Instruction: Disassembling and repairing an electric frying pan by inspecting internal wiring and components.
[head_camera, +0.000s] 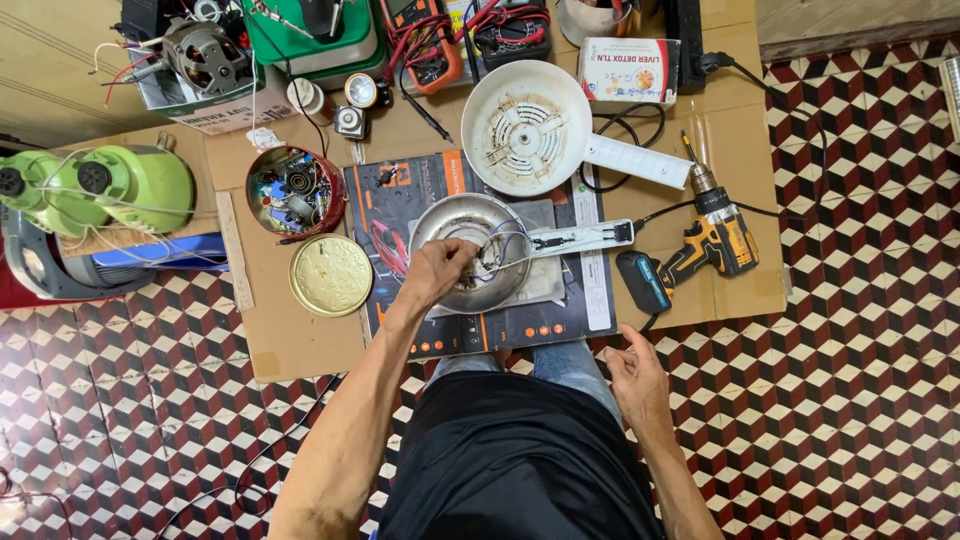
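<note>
Left hand (438, 268) reaches into metal pan (472, 252).

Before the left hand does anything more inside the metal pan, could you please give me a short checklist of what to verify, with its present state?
1. Left hand is at the wiring inside the metal pan: ok.
2. Right hand is free, open by the knee, holding nothing: ok.
3. Metal pan sits flat on the dark mat: ok.
4. White plastic base lies apart, behind the pan: ok.
5. Cordless drill lies to the right, off the mat: ok.
6. Whether the pan's cord is unplugged: cannot tell.
</note>
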